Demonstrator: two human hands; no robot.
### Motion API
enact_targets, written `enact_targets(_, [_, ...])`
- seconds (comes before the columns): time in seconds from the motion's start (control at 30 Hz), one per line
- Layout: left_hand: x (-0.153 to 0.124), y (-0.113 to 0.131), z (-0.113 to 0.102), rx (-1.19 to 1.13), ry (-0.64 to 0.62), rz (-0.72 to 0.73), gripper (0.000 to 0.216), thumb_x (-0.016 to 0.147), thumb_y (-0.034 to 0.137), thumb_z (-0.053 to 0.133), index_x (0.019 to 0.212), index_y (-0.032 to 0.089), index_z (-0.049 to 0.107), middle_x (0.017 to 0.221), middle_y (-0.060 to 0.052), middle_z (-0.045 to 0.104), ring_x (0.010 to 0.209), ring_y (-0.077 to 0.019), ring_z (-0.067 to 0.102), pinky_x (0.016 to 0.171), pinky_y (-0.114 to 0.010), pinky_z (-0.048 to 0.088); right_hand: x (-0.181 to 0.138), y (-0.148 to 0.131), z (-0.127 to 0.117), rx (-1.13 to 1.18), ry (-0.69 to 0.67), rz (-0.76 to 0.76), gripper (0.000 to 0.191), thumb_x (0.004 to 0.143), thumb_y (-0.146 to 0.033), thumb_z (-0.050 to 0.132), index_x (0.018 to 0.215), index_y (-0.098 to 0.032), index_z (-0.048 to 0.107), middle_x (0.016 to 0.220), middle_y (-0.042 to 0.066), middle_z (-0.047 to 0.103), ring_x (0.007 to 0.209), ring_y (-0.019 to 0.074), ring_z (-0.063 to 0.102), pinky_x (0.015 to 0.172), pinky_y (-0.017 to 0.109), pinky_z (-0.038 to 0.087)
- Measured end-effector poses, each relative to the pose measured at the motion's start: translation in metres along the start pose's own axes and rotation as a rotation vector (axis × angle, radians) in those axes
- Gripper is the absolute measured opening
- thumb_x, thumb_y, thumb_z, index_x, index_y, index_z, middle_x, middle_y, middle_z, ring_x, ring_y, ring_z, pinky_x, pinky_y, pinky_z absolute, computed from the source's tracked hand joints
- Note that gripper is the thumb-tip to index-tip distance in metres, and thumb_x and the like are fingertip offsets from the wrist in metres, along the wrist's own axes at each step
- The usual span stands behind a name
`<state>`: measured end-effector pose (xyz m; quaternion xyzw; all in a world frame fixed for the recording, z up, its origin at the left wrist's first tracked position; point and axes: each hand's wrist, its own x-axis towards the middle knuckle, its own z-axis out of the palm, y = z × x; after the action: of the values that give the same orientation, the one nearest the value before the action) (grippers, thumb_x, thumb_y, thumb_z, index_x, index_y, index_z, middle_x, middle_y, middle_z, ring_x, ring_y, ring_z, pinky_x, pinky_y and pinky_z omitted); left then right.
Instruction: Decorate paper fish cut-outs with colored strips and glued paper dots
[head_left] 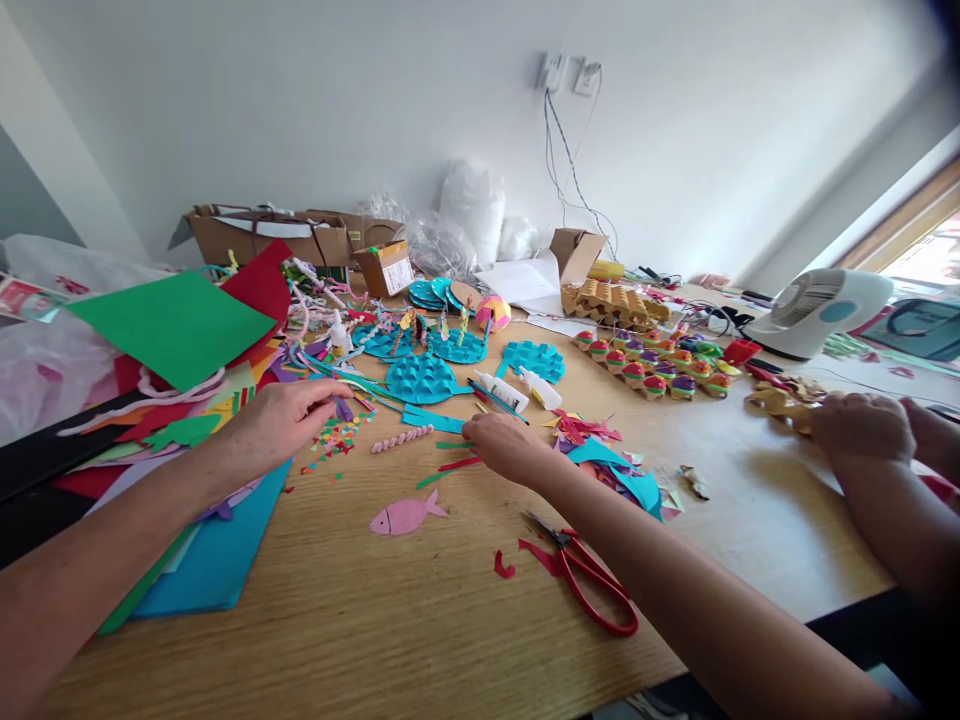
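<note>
My left hand [289,420] has its fingers pinched at a small purple paper scrap [343,409], above a scatter of tiny coloured paper bits [337,440]. Further right, my right hand [510,448] reaches down with curled fingers at the end of a blue paper strip [431,419]; what lies under its fingertips is hidden. Thin red and green paper strips [459,464] are beside it. A pink paper fish [407,515] with a drawn eye lies flat nearer me. Red-handled scissors [592,580] rest below my right forearm, slightly open, near red offcuts [504,566].
Two white glue bottles [540,388] lie beyond my right hand, near blue egg-carton pieces [420,378]. Stacked coloured paper [217,560] covers the left side. A painted egg tray [652,365] and a white fan [810,310] stand right. Another person's hands [862,430] work at the right edge.
</note>
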<state>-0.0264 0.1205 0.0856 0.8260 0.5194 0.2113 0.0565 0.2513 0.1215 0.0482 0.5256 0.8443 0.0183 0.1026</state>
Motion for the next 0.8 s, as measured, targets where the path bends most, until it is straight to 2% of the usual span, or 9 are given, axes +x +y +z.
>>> enact_targets(0.13, [-0.002,-0.003,0.004,-0.066,-0.050,0.065,0.030,0.079,0.032,0.039,0.092,0.022,0.065,0.093,-0.001,0.069,0.082,-0.0192,0.062,0.071,-0.027,0.047,0.005,0.002,0.000,-0.016,-0.021,-0.026,0.024,0.079,-0.008,0.042,0.089,-0.015,0.063,0.090,0.012,0.065,0.084,0.0220,0.060,0.063,0.026,0.041])
enact_targets(0.5, [-0.003,0.003,0.004,-0.122,-0.140,0.034,0.034,0.078,0.035,0.038,0.095,0.021,0.065,0.099,-0.004,0.067,0.088,-0.0227,0.061,0.075,-0.031,0.047,0.010,0.009,-0.004,0.015,-0.074,-0.068,0.021,0.076,-0.010,0.045,0.084,-0.016,0.064,0.084,0.008,0.066,0.080,0.0184,0.059,0.060,0.022,0.036])
enact_targets(0.8, [0.007,0.013,0.012,-0.302,-0.184,-0.055,0.029,0.075,0.035,0.044,0.090,0.022,0.065,0.095,-0.002,0.067,0.085,-0.0210,0.061,0.073,-0.028,0.046,0.006,0.014,-0.011,0.095,0.057,0.034,0.023,0.081,-0.015,0.040,0.091,-0.017,0.060,0.083,0.008,0.064,0.069,0.0173,0.056,0.051,0.023,0.029])
